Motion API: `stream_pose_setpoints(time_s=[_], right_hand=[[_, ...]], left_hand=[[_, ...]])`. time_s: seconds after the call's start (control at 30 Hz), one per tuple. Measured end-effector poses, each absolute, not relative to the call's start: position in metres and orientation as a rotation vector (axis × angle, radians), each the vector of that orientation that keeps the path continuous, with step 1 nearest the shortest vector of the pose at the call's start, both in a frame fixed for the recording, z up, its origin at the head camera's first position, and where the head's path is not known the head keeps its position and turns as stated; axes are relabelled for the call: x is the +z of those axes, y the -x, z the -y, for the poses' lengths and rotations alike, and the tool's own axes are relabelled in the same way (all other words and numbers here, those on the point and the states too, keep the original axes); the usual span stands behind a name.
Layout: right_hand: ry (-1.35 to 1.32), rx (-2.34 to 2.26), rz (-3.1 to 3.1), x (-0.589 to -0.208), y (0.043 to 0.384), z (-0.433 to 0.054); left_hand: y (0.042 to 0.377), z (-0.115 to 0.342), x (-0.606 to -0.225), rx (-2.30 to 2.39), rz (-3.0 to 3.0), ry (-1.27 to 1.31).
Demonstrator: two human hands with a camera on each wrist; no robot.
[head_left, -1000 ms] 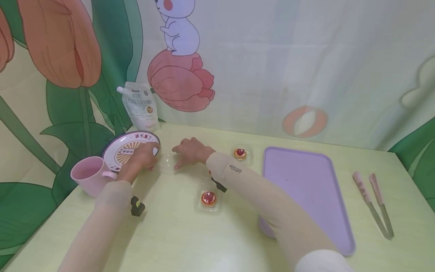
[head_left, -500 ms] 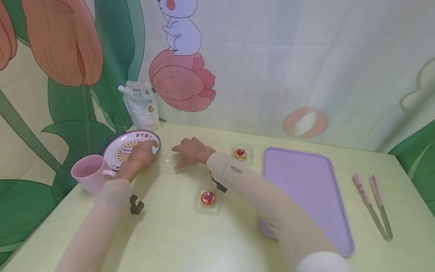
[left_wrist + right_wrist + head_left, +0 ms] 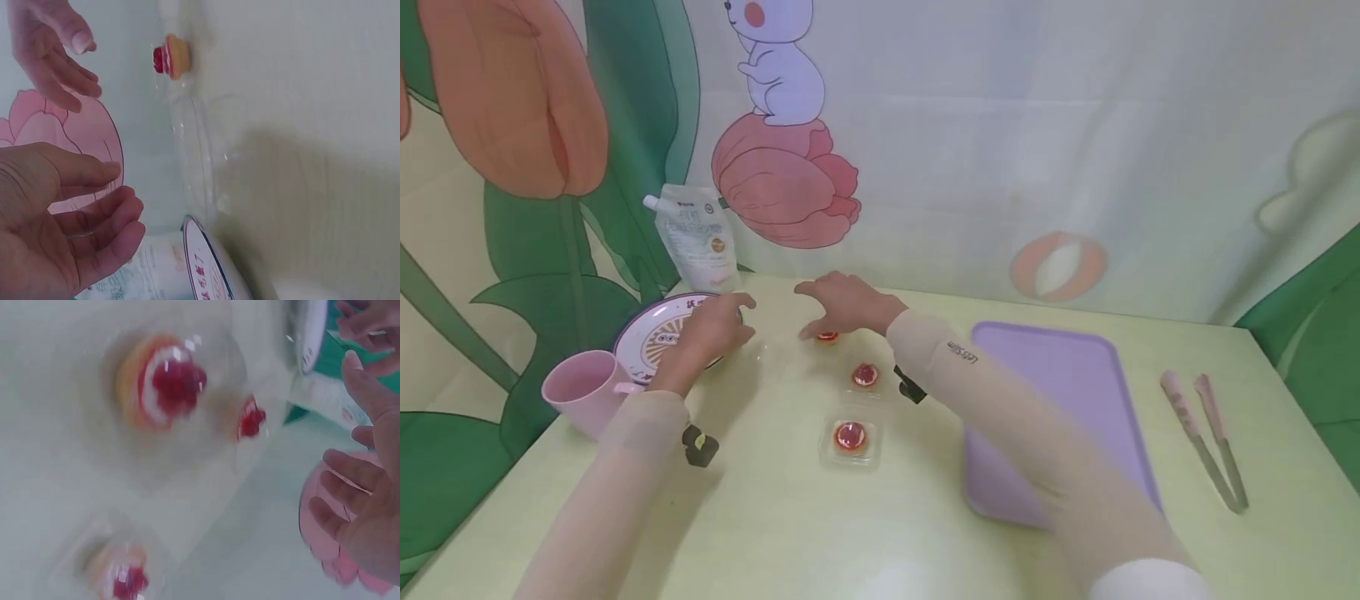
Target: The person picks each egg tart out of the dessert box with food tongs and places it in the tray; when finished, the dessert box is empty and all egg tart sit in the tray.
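Note:
My left hand (image 3: 709,332) hovers in front of the plate (image 3: 643,329), its fingers loosely bent round nothing. My right hand (image 3: 853,304) is raised above a small red-topped tart (image 3: 827,337), thumb and fingers spread and holding nothing. Between the hands a clear plastic container (image 3: 765,352), faint in the head view, sits on the table; the left wrist view shows the clear plastic (image 3: 194,156) beside a tart (image 3: 175,57). Two more tarts, a middle one (image 3: 865,375) and a front one (image 3: 850,437), sit in clear packs. In the right wrist view a large tart (image 3: 162,384) looks blurred.
A pink mug (image 3: 583,392) stands at the left beside the plate, and a white spouted pouch (image 3: 696,242) behind it. On the right lie a purple tray (image 3: 1045,375), partly under my right sleeve, and pink-handled tongs (image 3: 1213,446). A printed curtain hangs behind the table.
Both hands have lifted away from the clear container, the right one moving up and rightward. Tarts it covered now show, while the back-right tart is hidden by the right arm. The view has shifted slightly.

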State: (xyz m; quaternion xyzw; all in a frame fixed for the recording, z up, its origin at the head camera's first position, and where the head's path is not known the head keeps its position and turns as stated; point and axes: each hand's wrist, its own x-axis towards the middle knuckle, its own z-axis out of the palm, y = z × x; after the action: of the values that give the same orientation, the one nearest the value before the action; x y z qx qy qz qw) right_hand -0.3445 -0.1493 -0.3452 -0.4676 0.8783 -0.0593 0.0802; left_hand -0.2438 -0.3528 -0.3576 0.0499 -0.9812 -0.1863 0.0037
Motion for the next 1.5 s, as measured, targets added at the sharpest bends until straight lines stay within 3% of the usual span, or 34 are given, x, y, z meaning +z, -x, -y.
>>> stream_pose_setpoints(time_s=[0.43, 0.83, 1.17, 1.5], right_hand=[[1.218, -0.460, -2.685, -0.311, 0.366, 0.056], [1.094, -0.494, -2.707, -0.348, 0.373, -0.024], [1.025, -0.506, -2.662, -0.379, 0.373, -0.033], [1.020, -0.511, -2.709, -0.395, 0.367, -0.034]], left_hand=[[0.279, 0.292, -0.360, -0.713, 2.965, 0.272], [0.314, 0.230, -0.368, -0.739, 3.085, 0.551], [0.333, 0.188, -0.376, -0.630, 3.189, 0.691], [0.337, 0.175, -0.383, -0.615, 3.245, 0.639]])
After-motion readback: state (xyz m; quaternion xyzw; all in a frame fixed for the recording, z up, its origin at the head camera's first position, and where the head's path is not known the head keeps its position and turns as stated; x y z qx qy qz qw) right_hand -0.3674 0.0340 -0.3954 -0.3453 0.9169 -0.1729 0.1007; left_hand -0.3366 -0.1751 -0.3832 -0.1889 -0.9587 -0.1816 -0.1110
